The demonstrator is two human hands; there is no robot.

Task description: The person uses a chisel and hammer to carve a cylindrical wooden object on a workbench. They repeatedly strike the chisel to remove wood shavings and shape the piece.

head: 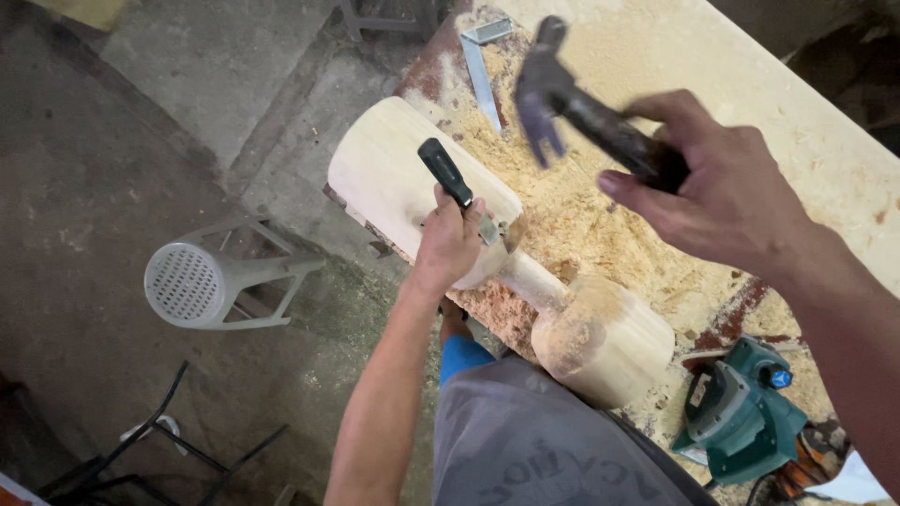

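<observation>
While the left hand [448, 239] grips a chisel [453, 186] against the carved wooden piece [394, 173], the right hand [722, 192] clasps a blurred hammer [572, 98].

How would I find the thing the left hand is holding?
Start at the sawdust-covered workbench and find the big pale turned wood piece lying along its edge. The left hand grips a chisel on it, where the wood narrows. Its slim black handle sets it apart from the blurred claw hammer in the right hand.
</observation>
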